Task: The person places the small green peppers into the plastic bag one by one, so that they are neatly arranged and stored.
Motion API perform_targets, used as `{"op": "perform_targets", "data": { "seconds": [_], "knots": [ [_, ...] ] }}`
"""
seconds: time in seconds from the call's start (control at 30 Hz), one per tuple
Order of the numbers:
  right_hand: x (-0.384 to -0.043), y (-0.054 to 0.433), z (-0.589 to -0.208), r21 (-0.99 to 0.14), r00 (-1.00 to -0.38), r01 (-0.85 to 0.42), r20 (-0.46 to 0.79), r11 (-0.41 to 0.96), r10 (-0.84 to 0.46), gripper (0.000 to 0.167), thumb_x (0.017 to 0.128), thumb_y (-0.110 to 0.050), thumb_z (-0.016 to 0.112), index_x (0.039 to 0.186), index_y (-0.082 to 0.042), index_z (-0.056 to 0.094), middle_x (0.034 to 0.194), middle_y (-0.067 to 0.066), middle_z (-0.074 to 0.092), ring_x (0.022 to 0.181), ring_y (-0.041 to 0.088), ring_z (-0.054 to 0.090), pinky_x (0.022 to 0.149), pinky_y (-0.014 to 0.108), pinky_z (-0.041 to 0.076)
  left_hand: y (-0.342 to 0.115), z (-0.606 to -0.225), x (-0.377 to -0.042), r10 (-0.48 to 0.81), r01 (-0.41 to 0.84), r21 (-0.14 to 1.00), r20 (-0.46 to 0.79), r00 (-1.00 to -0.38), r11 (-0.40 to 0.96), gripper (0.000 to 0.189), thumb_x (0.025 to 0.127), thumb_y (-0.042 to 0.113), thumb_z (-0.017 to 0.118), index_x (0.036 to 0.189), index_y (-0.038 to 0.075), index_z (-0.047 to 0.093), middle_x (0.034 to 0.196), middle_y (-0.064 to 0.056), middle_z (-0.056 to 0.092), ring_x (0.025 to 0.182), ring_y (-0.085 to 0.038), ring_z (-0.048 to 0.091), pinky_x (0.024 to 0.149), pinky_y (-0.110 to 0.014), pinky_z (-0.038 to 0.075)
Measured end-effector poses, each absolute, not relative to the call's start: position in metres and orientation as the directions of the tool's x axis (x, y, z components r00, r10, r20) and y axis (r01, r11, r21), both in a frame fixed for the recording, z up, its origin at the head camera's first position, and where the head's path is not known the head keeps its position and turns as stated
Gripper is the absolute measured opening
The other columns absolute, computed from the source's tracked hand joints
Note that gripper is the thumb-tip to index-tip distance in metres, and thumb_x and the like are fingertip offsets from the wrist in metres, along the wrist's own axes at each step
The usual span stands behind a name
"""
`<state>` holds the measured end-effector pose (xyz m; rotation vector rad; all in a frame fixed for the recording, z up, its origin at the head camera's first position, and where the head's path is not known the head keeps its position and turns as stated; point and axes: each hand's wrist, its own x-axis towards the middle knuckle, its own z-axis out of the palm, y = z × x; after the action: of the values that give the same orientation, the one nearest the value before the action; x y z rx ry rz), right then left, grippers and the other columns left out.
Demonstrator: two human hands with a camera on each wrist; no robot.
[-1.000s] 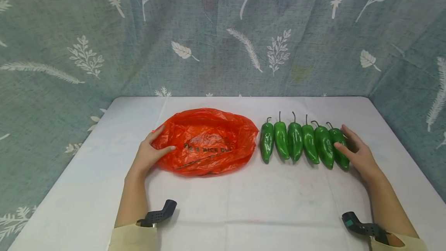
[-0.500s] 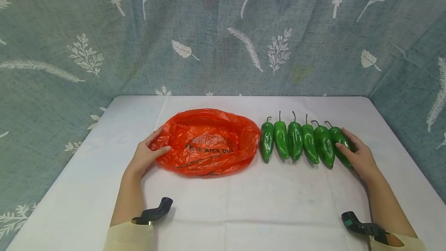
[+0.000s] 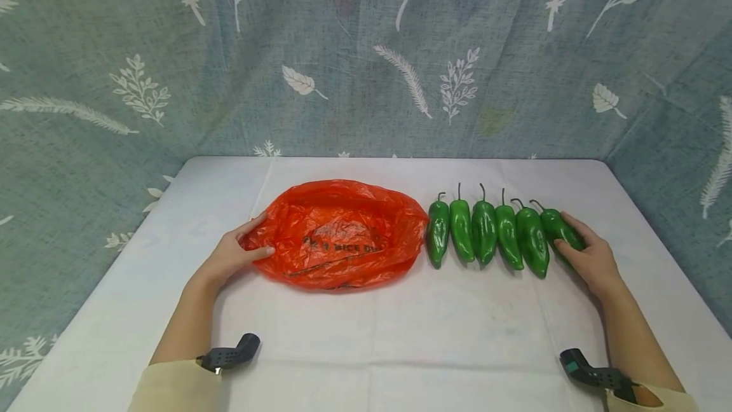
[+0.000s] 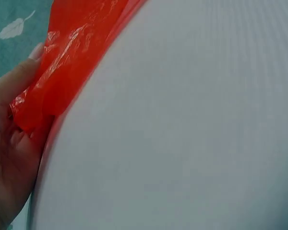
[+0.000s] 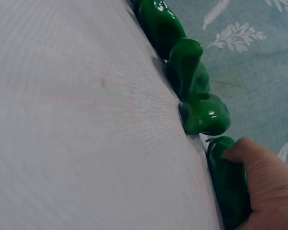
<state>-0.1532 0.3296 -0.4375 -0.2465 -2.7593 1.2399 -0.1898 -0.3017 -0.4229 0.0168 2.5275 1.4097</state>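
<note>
A crumpled red plastic bag (image 3: pixel 343 215) lies on the white table with its mouth spread and dark lettering on it. At its left end, my left hand (image 3: pixel 231 256) holds the edge, thumb on the near side; in the left wrist view the red film (image 4: pixel 62 72) runs between thumb and fingers. Right of the bag lies a row of green peppers (image 3: pixel 484 231), stems pointing away from me. My right hand (image 3: pixel 595 262) grips the rightmost green pepper (image 3: pixel 560 229) between thumb and fingers, its lower end partly hidden; the right wrist view shows the thumb across this pepper (image 5: pixel 225 182).
A white cloth (image 3: pixel 412 336) covers the table. Behind and beside it hangs a blue-green curtain (image 3: pixel 343 49) with white leaf prints. The bag's right end touches or nearly touches the leftmost pepper (image 3: pixel 438 234). Each wrist wears a black camera mount (image 3: pixel 229 355).
The rightmost pepper has turned, its tip swinging right and its stem left, with my right hand on it. My left forearm has swung left, and the hand has shifted slightly left and down.
</note>
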Motion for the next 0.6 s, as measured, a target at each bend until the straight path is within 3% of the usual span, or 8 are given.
{"op": "perform_targets", "data": {
  "seconds": [0.3, 0.6],
  "knots": [
    [-0.152, 0.331, -0.439, -0.784, -0.978, 0.101, 0.035, 0.613, 0.206, 0.069, 0.092, -0.028, 0.058, 0.15, -0.011, 0.025, 0.149, 0.03, 0.025, 0.133, 0.055, 0.023, 0.103, 0.07, 0.023, -0.31, -0.424, -0.194, 0.185, -0.083, 0.848, -0.208, -0.96, 0.523, 0.086, 0.082, 0.031, 0.074, 0.151, 0.018, 0.024, 0.155, -0.014, 0.023, 0.141, -0.035, 0.023, 0.108, -0.049, 0.032],
    [-0.155, 0.332, -0.44, -0.789, -0.971, 0.102, 0.053, 0.606, 0.233, 0.069, 0.091, -0.028, 0.06, 0.149, -0.01, 0.027, 0.149, 0.029, 0.027, 0.134, 0.052, 0.025, 0.105, 0.067, 0.024, -0.313, -0.426, -0.194, 0.19, -0.068, 0.851, -0.193, -0.963, 0.521, 0.085, 0.082, 0.029, 0.074, 0.15, 0.016, 0.025, 0.155, -0.013, 0.024, 0.142, -0.035, 0.02, 0.11, -0.051, 0.027]
  ]
}}
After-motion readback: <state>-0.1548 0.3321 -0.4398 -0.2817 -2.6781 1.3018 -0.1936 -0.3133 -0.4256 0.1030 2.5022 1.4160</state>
